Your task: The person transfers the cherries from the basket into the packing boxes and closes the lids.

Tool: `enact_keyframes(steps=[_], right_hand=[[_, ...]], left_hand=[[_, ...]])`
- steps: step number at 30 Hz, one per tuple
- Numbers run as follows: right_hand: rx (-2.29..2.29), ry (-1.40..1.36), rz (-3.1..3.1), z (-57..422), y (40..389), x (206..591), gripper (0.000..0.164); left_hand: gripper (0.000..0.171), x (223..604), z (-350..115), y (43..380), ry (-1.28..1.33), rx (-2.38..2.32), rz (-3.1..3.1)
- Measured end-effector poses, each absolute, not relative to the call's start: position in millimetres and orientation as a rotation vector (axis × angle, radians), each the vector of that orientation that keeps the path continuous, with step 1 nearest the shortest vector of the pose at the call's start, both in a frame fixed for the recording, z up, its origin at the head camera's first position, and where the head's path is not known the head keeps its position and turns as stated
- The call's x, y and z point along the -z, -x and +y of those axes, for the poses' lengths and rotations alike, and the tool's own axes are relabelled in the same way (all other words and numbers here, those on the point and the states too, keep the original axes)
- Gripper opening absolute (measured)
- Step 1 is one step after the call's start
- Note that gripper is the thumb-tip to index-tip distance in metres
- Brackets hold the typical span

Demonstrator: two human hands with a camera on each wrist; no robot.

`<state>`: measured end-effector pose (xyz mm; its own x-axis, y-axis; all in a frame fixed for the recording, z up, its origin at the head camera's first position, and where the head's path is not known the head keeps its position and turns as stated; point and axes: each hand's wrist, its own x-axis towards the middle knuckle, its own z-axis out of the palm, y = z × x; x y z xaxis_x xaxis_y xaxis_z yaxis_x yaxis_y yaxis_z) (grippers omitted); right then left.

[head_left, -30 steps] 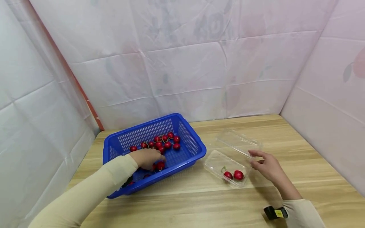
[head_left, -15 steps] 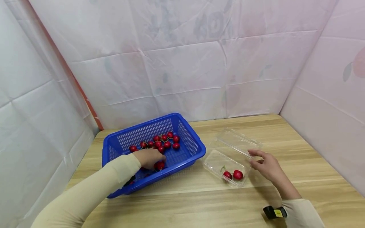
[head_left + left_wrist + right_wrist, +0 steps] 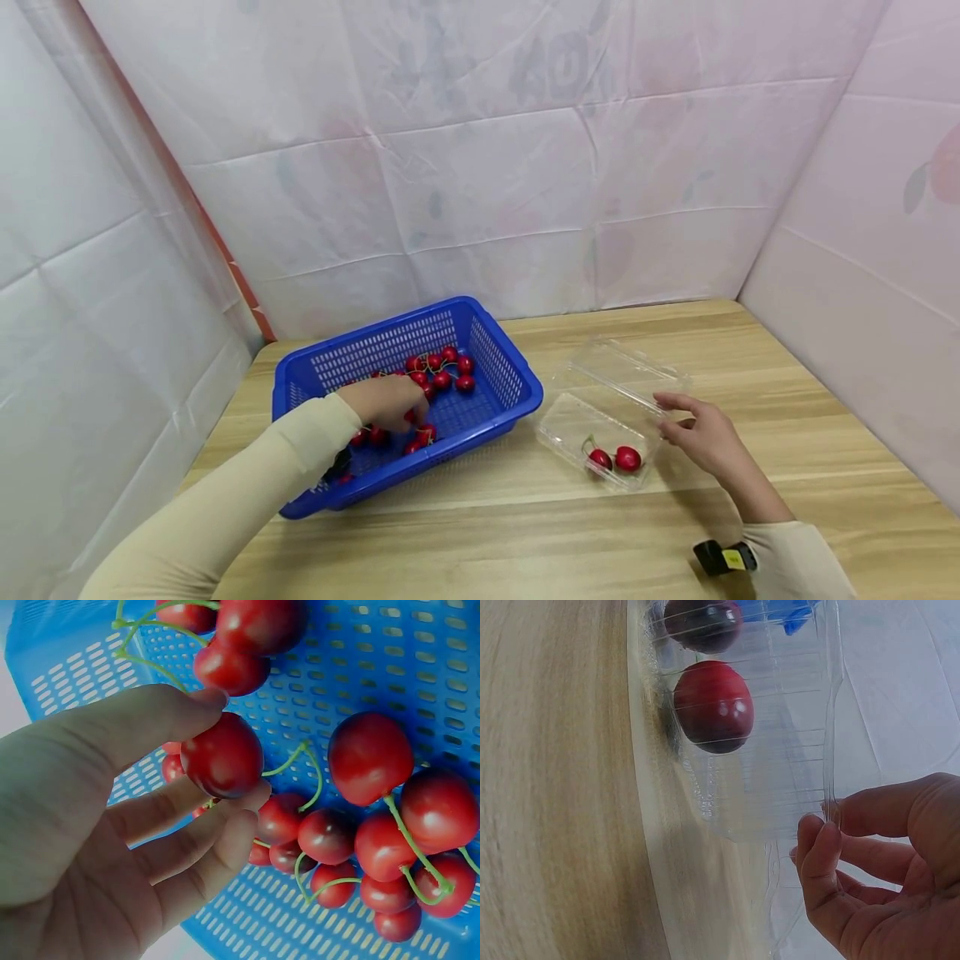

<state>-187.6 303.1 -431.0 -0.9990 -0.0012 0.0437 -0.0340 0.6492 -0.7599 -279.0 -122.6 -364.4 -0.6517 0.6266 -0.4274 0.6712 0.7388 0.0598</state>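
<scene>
In the left wrist view my left hand [image 3: 135,795] pinches a dark red cherry [image 3: 223,756] between thumb and fingers. It reaches into the blue perforated basket [image 3: 450,454], where several more cherries [image 3: 465,383], some on green stems, lie around it. To the right of the basket is a clear plastic clamshell box [image 3: 570,421], its lid [image 3: 618,367] folded back. Two cherries [image 3: 627,458] sit at its near end. My right hand [image 3: 705,437] pinches the box's edge between thumb and fingers, as the right wrist view shows.
Both containers stand on a wood-grain table [image 3: 480,550]. White sheeting [image 3: 480,192] with a faint fruit print rises behind and on both sides. A black strap device [image 3: 723,558] with a yellow label is at the right wrist.
My left hand has shifted slightly back and left within the basket, uncovering cherries near its front wall. The right hand and the box have stayed in place.
</scene>
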Motion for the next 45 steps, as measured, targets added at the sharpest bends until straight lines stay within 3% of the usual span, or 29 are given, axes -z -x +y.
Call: enact_keyframes(steps=[7, 12, 25, 45], right_hand=[[-1.289, -0.033, -2.811, 303.5, 187.4, 429.8, 0.042], [-1.280, -0.039, -2.807, 303.1, 187.0, 428.7, 0.041], [-1.279, -0.036, -2.806, 302.1, 184.8, 428.7, 0.040], [-1.297, -0.052, -2.799, 301.1, 184.4, 429.3, 0.039]], left_hand=[[0.007, 360.3, -124.7, 280.6, -1.052, 0.045, 2.543], [0.014, 359.2, -126.7, 281.2, -1.140, -0.035, 2.571], [0.005, 359.8, -125.5, 281.0, -1.304, -0.083, 2.672], [0.004, 356.1, -121.6, 276.9, -1.208, -0.465, 2.697]])
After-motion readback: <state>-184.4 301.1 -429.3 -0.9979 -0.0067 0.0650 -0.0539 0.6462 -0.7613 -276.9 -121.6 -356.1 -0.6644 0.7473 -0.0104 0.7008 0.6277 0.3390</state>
